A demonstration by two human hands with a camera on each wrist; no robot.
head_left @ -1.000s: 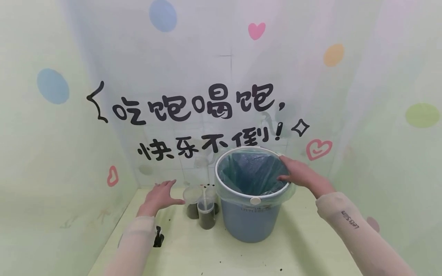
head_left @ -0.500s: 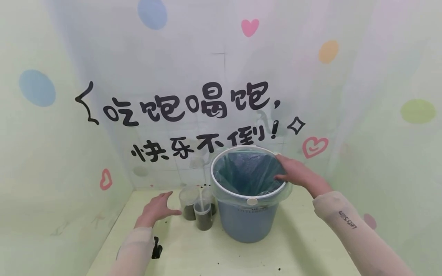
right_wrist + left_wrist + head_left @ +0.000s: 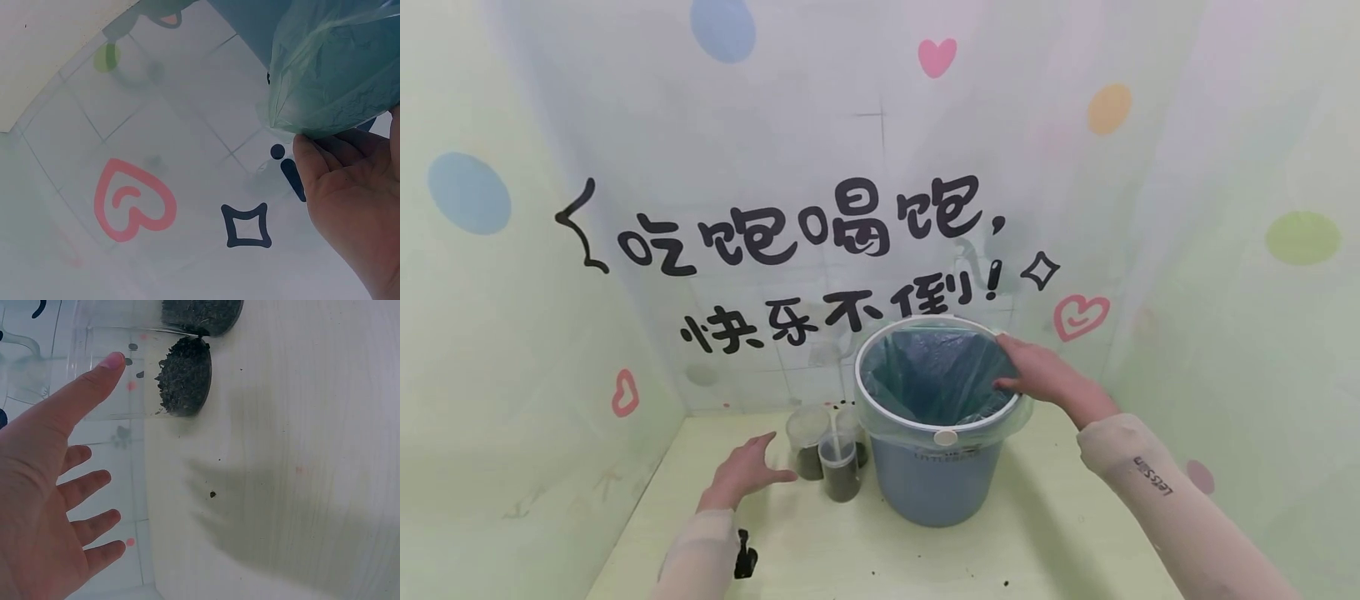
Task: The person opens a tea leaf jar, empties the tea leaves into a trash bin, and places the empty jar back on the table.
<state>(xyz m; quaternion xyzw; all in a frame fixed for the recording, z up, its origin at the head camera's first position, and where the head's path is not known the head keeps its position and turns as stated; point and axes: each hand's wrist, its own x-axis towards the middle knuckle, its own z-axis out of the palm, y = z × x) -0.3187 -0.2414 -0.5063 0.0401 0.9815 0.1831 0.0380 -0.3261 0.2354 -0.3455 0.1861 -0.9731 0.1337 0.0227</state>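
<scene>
A blue trash bin (image 3: 934, 492) stands on the table, lined with a thin green plastic bag (image 3: 943, 379) folded over its white rim. My right hand (image 3: 1037, 372) grips the bin's right rim, thumb inside and fingers outside against the bag (image 3: 331, 75). To the bin's left, a clear cup (image 3: 808, 429) and a shorter clear cup (image 3: 841, 482) with a pale stick stand close together. Dark, shredded bits fill the bottom of the taller cup (image 3: 184, 378). My left hand (image 3: 745, 471) is beside it, fingers spread and thumb towards the cup, holding nothing.
Partly behind the shorter cup stands another clear cup (image 3: 857, 454). A small black object (image 3: 745, 560) lies by my left sleeve. Dark crumbs dot the pale table (image 3: 925, 575). Printed sheets (image 3: 775, 125) wall the table at the back and sides.
The left hand has lowered from around the cup's rim to beside its body. My right hand keeps hold of the bin rim. The whole head view has shifted slightly.
</scene>
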